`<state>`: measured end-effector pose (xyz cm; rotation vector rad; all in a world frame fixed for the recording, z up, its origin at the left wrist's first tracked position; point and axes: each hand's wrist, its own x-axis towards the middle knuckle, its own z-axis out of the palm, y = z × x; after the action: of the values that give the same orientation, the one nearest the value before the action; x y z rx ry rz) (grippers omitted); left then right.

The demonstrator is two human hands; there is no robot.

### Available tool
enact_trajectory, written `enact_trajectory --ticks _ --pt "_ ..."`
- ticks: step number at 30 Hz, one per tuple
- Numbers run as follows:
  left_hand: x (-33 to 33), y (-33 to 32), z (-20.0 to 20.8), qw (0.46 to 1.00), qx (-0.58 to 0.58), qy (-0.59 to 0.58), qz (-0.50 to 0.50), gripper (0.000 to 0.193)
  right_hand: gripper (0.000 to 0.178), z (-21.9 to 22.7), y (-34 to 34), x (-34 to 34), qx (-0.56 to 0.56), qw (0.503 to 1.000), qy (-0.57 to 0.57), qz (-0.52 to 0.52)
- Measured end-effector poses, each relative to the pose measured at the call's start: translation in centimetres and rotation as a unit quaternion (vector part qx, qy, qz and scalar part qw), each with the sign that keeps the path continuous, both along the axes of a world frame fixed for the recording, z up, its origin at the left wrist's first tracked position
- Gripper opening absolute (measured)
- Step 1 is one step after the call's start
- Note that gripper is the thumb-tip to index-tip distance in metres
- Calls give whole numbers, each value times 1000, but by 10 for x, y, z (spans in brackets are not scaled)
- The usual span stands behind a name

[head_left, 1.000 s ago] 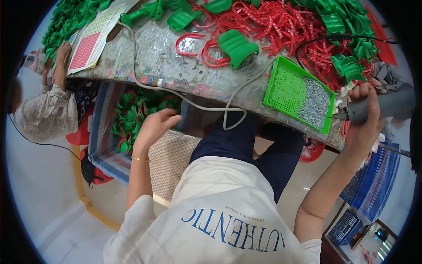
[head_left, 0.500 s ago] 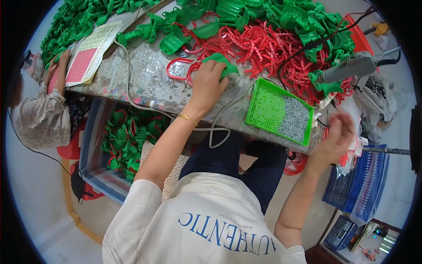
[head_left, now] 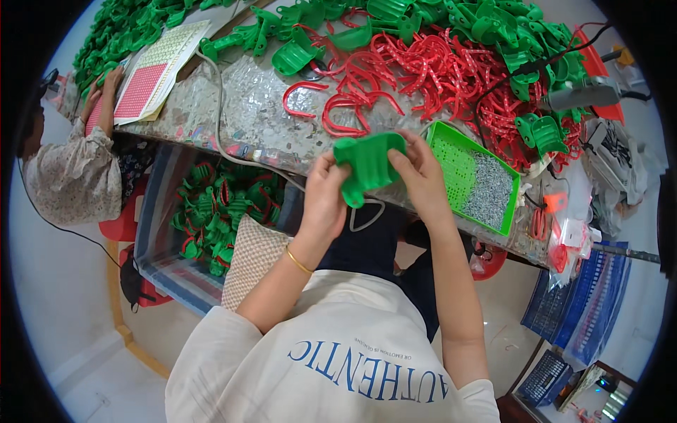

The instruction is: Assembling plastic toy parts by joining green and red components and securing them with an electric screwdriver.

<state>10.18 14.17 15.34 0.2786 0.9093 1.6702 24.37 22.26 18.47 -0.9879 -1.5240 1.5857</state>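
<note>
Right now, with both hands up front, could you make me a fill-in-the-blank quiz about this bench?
1. The left hand and right hand both hold a molded plastic piece coloured ____.
2. A thin gold-coloured bracelet circles the ____ wrist.
3. The tangled pile of curved strips on the workbench is coloured ____.
4. The tray of small silvery bits lies to the ____ of the molded plastic piece.

Missing words: green; left; red; right.

— How many curved green plastic pieces do your two bare hands [head_left: 323,201] hold?
— You hold one curved green plastic piece [head_left: 374,162]. You have one lime-green rectangular plastic tray [head_left: 451,169] and uncountably many thin red strips [head_left: 451,77].
</note>
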Motion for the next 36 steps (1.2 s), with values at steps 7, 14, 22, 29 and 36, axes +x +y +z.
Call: enact_trajectory --ticks 7,14,22,29,36 --pt "-6 -29 -1 910 138 -308 -242 62 33 26 4 6 -5 990 -69 123" --pt "-14 -21 -13 880 128 -381 -253 65 29 11 29 -21 92 966 -200 134" --pt "-19 -15 -16 922 88 -338 -166 64 25 -5 81 -42 433 780 -404 -203" --pt "-16 -12 -26 934 91 -319 -132 64 25 -29 107 -31 277 859 -422 -87" --pt "-17 -14 -23 938 88 -299 -148 68 29 -21 82 -5 68 967 -215 -121"
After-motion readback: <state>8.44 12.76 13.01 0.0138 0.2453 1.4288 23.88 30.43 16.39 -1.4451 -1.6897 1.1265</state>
